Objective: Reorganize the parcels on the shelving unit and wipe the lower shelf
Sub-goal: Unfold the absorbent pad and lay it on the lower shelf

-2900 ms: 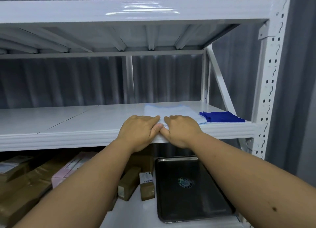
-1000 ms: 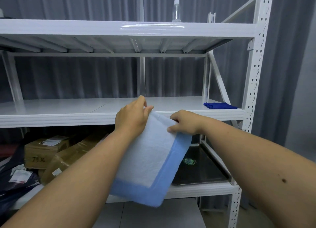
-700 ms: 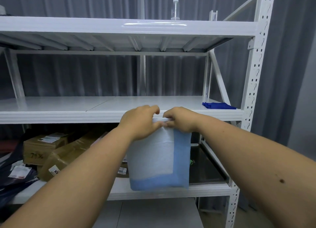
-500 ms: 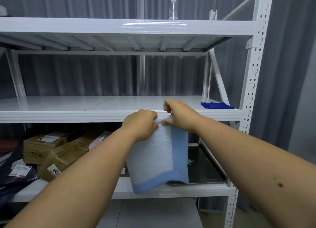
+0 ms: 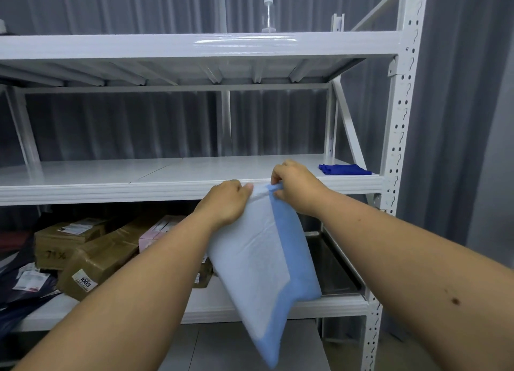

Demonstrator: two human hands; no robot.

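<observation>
A white pad with a light blue border hangs in front of the shelving unit, its lower corner swung down toward me. My left hand and my right hand both pinch its top edge, side by side, just in front of the middle shelf. Brown cardboard parcels and a pink box lie on the lower shelf at the left, partly hidden behind my left arm. A dark blue cloth lies on the middle shelf at the right end.
A dark metal tray sits on the lower shelf at the right. A clear spray bottle stands on the top shelf. Dark plastic mailers lie at the far left. The white perforated upright bounds the right side.
The pad came off the middle shelf into both hands. It has unfolded longer, and its lower corner has swung down and toward me over the last half second.
</observation>
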